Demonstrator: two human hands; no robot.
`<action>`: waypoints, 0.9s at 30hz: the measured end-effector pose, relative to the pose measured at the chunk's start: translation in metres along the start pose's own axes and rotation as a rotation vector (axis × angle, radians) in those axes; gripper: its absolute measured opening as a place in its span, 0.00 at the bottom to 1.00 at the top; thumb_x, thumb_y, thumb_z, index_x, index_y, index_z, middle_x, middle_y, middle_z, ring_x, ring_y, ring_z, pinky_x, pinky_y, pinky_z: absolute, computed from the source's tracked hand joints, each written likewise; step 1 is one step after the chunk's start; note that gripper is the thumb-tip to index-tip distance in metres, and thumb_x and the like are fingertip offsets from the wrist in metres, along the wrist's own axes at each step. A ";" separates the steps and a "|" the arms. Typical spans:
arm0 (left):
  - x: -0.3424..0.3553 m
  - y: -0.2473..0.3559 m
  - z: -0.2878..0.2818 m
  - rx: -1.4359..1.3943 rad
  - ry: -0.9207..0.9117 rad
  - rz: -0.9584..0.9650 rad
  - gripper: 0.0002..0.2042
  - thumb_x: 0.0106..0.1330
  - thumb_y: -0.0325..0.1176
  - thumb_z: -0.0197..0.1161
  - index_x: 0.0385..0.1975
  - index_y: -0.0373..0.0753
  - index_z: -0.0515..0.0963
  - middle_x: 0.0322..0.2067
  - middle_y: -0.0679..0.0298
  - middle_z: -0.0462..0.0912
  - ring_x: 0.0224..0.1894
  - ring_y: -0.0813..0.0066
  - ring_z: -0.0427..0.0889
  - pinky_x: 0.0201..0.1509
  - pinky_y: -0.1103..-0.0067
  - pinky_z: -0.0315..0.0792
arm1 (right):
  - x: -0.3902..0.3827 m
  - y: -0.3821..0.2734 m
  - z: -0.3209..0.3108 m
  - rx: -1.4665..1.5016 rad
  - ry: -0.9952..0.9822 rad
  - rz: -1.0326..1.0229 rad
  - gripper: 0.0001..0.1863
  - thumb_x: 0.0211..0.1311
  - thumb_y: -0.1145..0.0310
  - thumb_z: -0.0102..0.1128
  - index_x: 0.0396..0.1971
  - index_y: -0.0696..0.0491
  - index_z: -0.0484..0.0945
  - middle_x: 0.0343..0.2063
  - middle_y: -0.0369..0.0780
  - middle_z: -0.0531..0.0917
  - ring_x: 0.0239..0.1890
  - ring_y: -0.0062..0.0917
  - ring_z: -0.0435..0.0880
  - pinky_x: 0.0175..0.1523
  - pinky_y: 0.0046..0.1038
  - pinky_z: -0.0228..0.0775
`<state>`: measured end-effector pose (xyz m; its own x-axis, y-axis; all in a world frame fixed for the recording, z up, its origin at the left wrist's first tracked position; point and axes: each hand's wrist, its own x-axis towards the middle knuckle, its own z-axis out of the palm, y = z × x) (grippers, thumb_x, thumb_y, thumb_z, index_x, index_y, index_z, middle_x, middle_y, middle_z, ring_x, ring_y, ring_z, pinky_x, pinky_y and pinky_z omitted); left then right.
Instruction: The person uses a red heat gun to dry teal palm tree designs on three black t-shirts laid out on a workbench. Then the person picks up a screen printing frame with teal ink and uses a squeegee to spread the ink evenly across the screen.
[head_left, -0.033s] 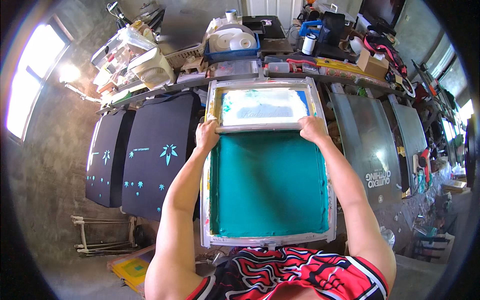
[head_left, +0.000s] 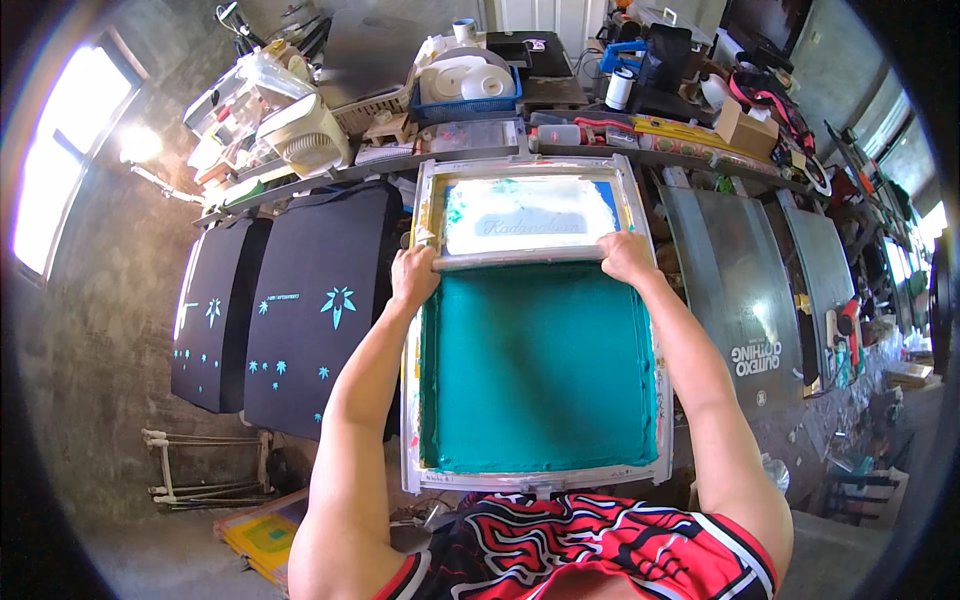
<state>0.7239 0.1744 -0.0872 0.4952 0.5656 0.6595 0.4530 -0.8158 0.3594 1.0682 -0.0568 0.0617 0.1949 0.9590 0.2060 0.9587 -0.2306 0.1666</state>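
A silver screen-printing frame (head_left: 412, 400) lies in front of me, its mesh (head_left: 540, 370) coated with teal ink. Across the upper part of the mesh runs a long pale squeegee (head_left: 520, 261). My left hand (head_left: 413, 275) is closed around its left end, and my right hand (head_left: 627, 256) grips the right end. Thick teal ridges line the sides and near edge of the ink. Beyond the squeegee, a white patch (head_left: 530, 205) with faint script lettering and blue corners shows. The squeegee's lower edge is hard to make out.
Black printed panels (head_left: 320, 310) lie on boards to the left. Bare grey boards (head_left: 735, 280) stand to the right. Behind the frame, a shelf holds a blue basket (head_left: 465, 108), a cardboard box (head_left: 747, 125) and assorted tools. A white rack (head_left: 210, 470) sits low at left.
The squeegee looks slightly tipped, and a little more of the white patch's lettering shows. Both hands keep their grip at nearly the same spot.
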 end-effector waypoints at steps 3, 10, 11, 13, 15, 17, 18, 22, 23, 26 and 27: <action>-0.040 0.019 -0.015 -0.018 -0.003 -0.045 0.06 0.46 0.22 0.61 0.25 0.38 0.79 0.27 0.56 0.81 0.34 0.53 0.81 0.41 0.63 0.72 | -0.007 0.000 0.001 -0.030 -0.026 -0.052 0.05 0.42 0.72 0.58 0.21 0.48 0.82 0.26 0.46 0.86 0.32 0.46 0.87 0.38 0.46 0.79; -0.185 0.095 -0.076 0.009 0.033 -0.131 0.10 0.40 0.22 0.62 0.26 0.39 0.79 0.24 0.58 0.77 0.30 0.54 0.78 0.38 0.63 0.70 | -0.063 -0.030 -0.012 0.118 -0.097 -0.264 0.10 0.45 0.73 0.60 0.28 0.44 0.86 0.30 0.39 0.87 0.37 0.39 0.87 0.42 0.40 0.79; -0.209 0.107 -0.084 0.016 0.021 -0.136 0.11 0.40 0.22 0.62 0.26 0.39 0.79 0.24 0.59 0.77 0.30 0.55 0.78 0.38 0.63 0.70 | -0.081 -0.036 -0.010 0.149 -0.076 -0.295 0.10 0.45 0.73 0.61 0.28 0.44 0.86 0.29 0.39 0.87 0.37 0.39 0.87 0.42 0.40 0.79; -0.249 0.130 -0.097 0.026 0.045 -0.144 0.11 0.38 0.22 0.62 0.26 0.40 0.78 0.24 0.60 0.76 0.30 0.56 0.77 0.37 0.64 0.68 | -0.111 -0.047 -0.010 0.168 -0.084 -0.337 0.09 0.45 0.73 0.61 0.27 0.44 0.86 0.28 0.39 0.86 0.35 0.39 0.86 0.40 0.40 0.79; -0.277 0.146 -0.108 0.011 0.095 -0.137 0.11 0.37 0.23 0.62 0.25 0.41 0.76 0.24 0.61 0.75 0.30 0.57 0.77 0.37 0.64 0.66 | -0.146 -0.059 -0.015 0.222 0.016 -0.394 0.08 0.43 0.74 0.62 0.25 0.47 0.84 0.27 0.40 0.86 0.34 0.38 0.87 0.38 0.39 0.78; -0.303 0.161 -0.117 0.013 0.130 -0.117 0.12 0.37 0.24 0.62 0.26 0.40 0.78 0.26 0.60 0.76 0.32 0.57 0.78 0.38 0.64 0.67 | -0.187 -0.065 -0.021 0.232 0.022 -0.392 0.09 0.41 0.75 0.62 0.27 0.50 0.84 0.28 0.40 0.86 0.34 0.38 0.87 0.39 0.39 0.79; -0.312 0.165 -0.120 -0.021 0.102 -0.110 0.13 0.37 0.25 0.62 0.28 0.40 0.79 0.27 0.60 0.76 0.32 0.58 0.78 0.39 0.65 0.67 | -0.210 -0.067 -0.023 0.244 0.045 -0.399 0.11 0.40 0.76 0.61 0.28 0.52 0.85 0.31 0.41 0.87 0.35 0.38 0.87 0.40 0.38 0.79; -0.337 0.173 -0.125 -0.108 0.075 -0.050 0.16 0.36 0.29 0.65 0.31 0.40 0.81 0.29 0.62 0.78 0.33 0.59 0.79 0.42 0.65 0.68 | -0.303 -0.084 -0.026 0.202 0.122 -0.270 0.13 0.42 0.77 0.62 0.32 0.55 0.84 0.34 0.42 0.88 0.36 0.38 0.87 0.42 0.37 0.79; -0.340 0.172 -0.126 -0.126 0.077 -0.027 0.17 0.36 0.30 0.65 0.32 0.40 0.81 0.30 0.62 0.79 0.33 0.60 0.79 0.42 0.65 0.68 | -0.326 -0.091 -0.026 0.165 0.135 -0.233 0.13 0.42 0.77 0.62 0.33 0.54 0.84 0.35 0.41 0.87 0.37 0.36 0.87 0.43 0.36 0.78; -0.349 0.167 -0.126 -0.160 0.064 0.051 0.19 0.36 0.34 0.68 0.33 0.40 0.81 0.31 0.63 0.80 0.34 0.61 0.79 0.44 0.65 0.69 | -0.382 -0.114 -0.023 0.148 0.192 -0.118 0.14 0.43 0.76 0.63 0.35 0.55 0.83 0.37 0.40 0.87 0.40 0.32 0.87 0.48 0.34 0.77; -0.353 0.165 -0.127 -0.138 0.030 0.060 0.21 0.35 0.32 0.68 0.36 0.41 0.81 0.36 0.63 0.82 0.40 0.64 0.81 0.48 0.64 0.70 | -0.393 -0.120 -0.019 0.128 0.225 -0.097 0.16 0.42 0.76 0.65 0.37 0.56 0.83 0.38 0.40 0.87 0.42 0.32 0.87 0.50 0.34 0.77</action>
<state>0.5300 -0.1756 -0.1769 0.4950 0.5131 0.7012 0.3162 -0.8581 0.4047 0.8724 -0.4091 -0.0205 0.0642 0.9114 0.4064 0.9918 -0.1034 0.0752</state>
